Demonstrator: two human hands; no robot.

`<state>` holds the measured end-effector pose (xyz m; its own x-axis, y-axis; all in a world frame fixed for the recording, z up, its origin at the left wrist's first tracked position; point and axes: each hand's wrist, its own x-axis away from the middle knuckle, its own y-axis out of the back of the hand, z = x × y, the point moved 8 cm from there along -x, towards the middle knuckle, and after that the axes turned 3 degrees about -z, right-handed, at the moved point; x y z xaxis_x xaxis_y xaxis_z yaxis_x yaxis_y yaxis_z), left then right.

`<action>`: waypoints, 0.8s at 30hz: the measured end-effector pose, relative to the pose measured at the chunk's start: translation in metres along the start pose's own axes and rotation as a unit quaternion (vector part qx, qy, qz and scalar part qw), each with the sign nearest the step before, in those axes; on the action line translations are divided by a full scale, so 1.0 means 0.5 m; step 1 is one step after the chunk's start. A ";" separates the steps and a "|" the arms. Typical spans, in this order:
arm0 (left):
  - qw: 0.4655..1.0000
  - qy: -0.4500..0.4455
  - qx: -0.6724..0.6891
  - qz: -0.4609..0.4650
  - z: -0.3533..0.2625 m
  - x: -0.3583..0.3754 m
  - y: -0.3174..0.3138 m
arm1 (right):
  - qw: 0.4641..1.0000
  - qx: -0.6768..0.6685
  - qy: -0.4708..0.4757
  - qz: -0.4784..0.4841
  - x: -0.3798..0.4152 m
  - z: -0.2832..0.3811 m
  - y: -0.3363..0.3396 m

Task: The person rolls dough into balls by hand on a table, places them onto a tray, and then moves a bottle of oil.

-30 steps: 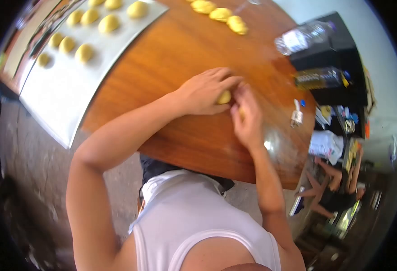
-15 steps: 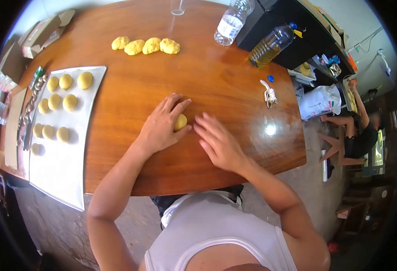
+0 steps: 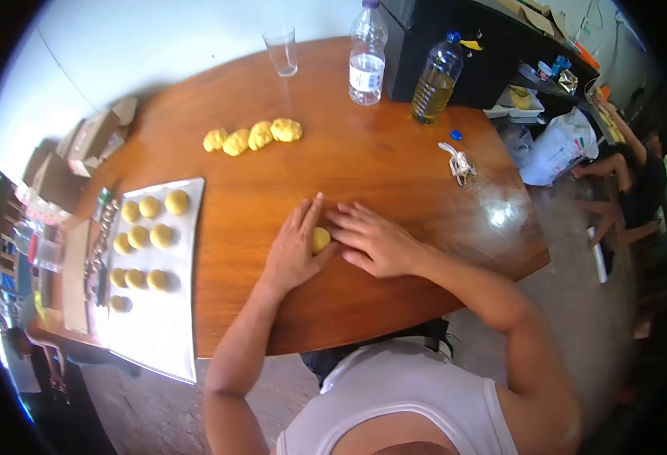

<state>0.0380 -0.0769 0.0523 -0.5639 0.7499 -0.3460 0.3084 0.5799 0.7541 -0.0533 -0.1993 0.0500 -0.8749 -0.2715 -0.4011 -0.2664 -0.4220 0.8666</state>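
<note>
A smooth yellow dough ball [image 3: 320, 240] rests on the wooden table between my hands. My left hand [image 3: 294, 249] curves round its left side, thumb below and fingers above. From the right, my right hand [image 3: 379, 241] reaches in with fingers stretched out, the fingertips at the ball's edge. On the left, a metal baking tray [image 3: 151, 334] carries several rows of similar dough balls [image 3: 161, 236]. Rougher yellow dough lumps [image 3: 261, 136] lie in a line farther back on the table.
At the back stand a glass [image 3: 281, 53], a clear bottle [image 3: 367, 68] and an oil bottle [image 3: 434, 87]. A blue cap [image 3: 456, 136] and white string [image 3: 459, 163] lie to the right. Cardboard boxes [image 3: 95, 140] sit at the left. Another person [image 3: 640, 178] is at far right.
The view has tilted up, showing more of the table's back. My right hand has closed in on the dough ball, while my left hand stays around it.
</note>
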 end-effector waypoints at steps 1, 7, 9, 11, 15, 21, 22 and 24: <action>1.000 -0.009 -0.017 -0.001 -0.006 -0.002 0.007 | 0.998 -0.027 0.040 0.047 0.022 0.010 0.000; 0.996 -0.074 -0.051 0.018 -0.038 0.015 0.007 | 0.992 -0.121 0.039 0.013 0.080 -0.102 0.088; 0.995 -0.083 -0.058 -0.017 -0.047 0.015 0.009 | 0.989 -0.117 -0.049 -0.075 0.062 -0.178 0.134; 0.992 -0.091 -0.074 -0.050 -0.060 0.029 0.023 | 0.975 -0.122 -0.108 -0.150 0.052 -0.218 0.173; 0.994 -0.043 -0.090 -0.050 -0.077 0.093 0.017 | 0.967 -0.153 -0.086 -0.186 0.062 -0.250 0.150; 0.995 -0.003 -0.097 0.012 -0.096 0.080 -0.002 | 0.961 -0.198 -0.089 -0.174 0.060 -0.262 0.148; 0.993 -0.017 -0.114 0.009 -0.095 0.044 -0.016 | 0.959 -0.205 -0.083 -0.175 0.059 -0.265 0.141; 0.991 -0.051 -0.125 0.012 -0.113 -0.036 -0.057 | 0.957 -0.199 -0.090 -0.188 0.060 -0.276 0.138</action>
<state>-0.0040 -0.1251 0.0685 -0.4741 0.7987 -0.3706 0.1145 0.4732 0.8735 -0.0424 -0.3558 0.0567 -0.8120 0.1032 -0.5745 -0.4327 -0.7669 0.4739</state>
